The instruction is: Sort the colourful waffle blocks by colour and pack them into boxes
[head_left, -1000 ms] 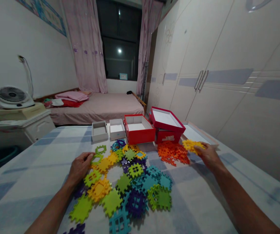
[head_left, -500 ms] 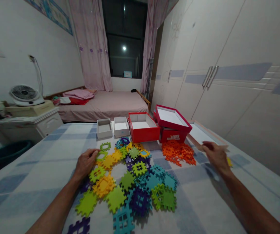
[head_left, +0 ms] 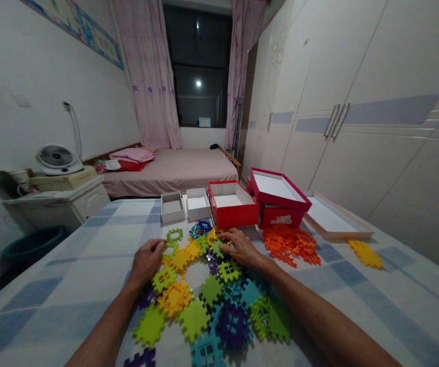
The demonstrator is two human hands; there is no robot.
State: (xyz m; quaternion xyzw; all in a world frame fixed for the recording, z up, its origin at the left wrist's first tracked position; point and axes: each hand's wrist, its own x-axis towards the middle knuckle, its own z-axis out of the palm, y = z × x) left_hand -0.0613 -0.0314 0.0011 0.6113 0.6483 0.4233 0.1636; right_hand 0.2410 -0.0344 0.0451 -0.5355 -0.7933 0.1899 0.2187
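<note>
Both your hands are down on the mixed tile pile [head_left: 204, 290] mid-table. Left hand [head_left: 146, 260] sits at its left edge, fingers curled onto a green tile [head_left: 169, 249]; right hand [head_left: 241, 248] lies flat-ish on the far side, fingers loosely together over a green tile [head_left: 216, 248], can't tell if it's actually pinching. Two more piles to the right: orange [head_left: 290, 243] and a small yellow one [head_left: 365, 253]. Boxes: two white [head_left: 172, 207], two red [head_left: 232, 204], plus one tray [head_left: 334, 220]
</note>
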